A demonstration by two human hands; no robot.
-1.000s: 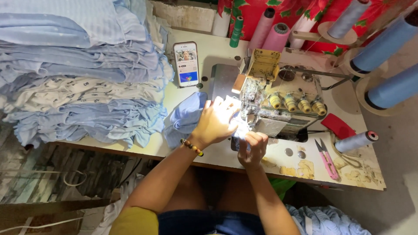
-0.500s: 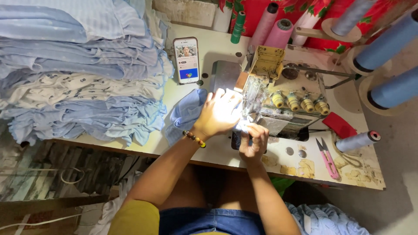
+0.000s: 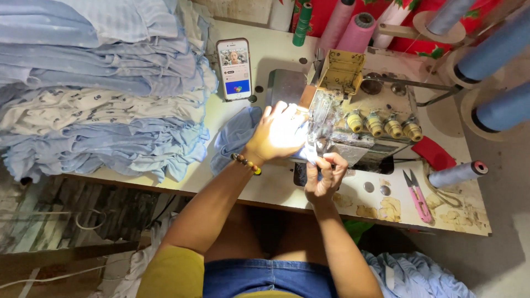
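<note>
The left hand (image 3: 279, 135) lies flat, fingers spread, on a piece of light blue cloth (image 3: 234, 135) at the front of the sewing machine (image 3: 359, 118), pressing it to the machine bed under a bright work lamp that washes out the back of the hand. A beaded bracelet (image 3: 246, 163) circles that wrist. The right hand (image 3: 324, 175) sits just beside it, nearer the body, with its fingers pinched narrow on the pale edge of the cloth right below the needle area; glare hides the exact contact. The rest of the cloth trails off to the left of the left hand, bunched on the desk (image 3: 287, 190).

On the left a tall stack of folded blue and white fabric (image 3: 99, 88) fills that end of the desk and crowds close to the loose cloth. A smartphone (image 3: 234, 68) with a lit screen lies behind the cloth, between the stack and the machine. Four yellowish tension knobs (image 3: 381, 124) line the machine's front. To the right lie a red scrap (image 3: 435, 154), pink thread snips (image 3: 415, 193) and a grey thread spool (image 3: 457, 174) on its side. Pink thread cones (image 3: 353, 27) and large blue cones (image 3: 497, 49) stand behind and to the right of the machine.
</note>
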